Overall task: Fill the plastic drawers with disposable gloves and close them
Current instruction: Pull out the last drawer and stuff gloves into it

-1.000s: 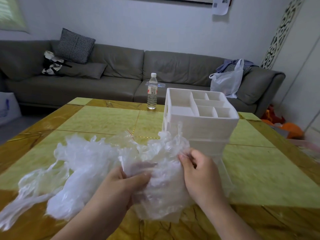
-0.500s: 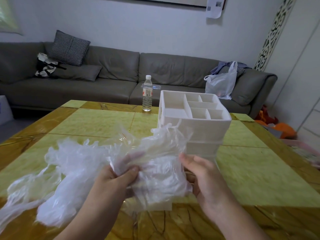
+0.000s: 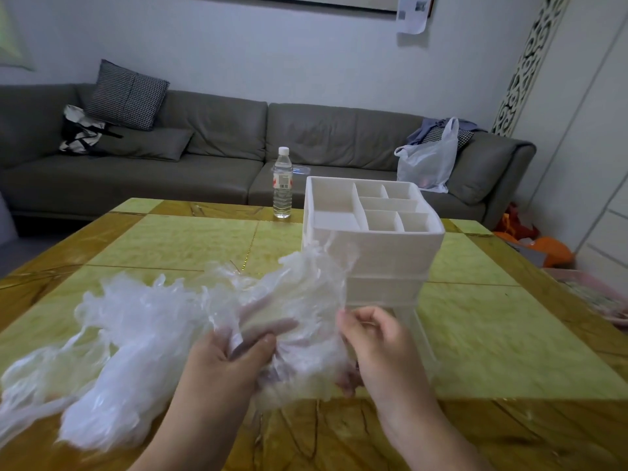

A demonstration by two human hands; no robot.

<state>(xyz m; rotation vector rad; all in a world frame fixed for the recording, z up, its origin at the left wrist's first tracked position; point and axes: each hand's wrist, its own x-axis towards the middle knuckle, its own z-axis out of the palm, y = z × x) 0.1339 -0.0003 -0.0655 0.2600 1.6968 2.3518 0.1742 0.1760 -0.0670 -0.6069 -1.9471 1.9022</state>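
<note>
Crinkly clear disposable gloves (image 3: 190, 334) lie bunched between both hands, just in front of the white plastic drawers (image 3: 373, 246). Since a moment ago the right hand (image 3: 377, 348) has slid lower. Left hand (image 3: 227, 362) and right hand each pinch the gloves with curled fingers.

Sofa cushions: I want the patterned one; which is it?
The upright houndstooth-checked square cushion on the sofa's left end; the flat cushion below it is plain grey.

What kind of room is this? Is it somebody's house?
Most likely a living room in a home. A long grey sofa with a checked cushion runs along the wall, and a low table stands before it.
</note>
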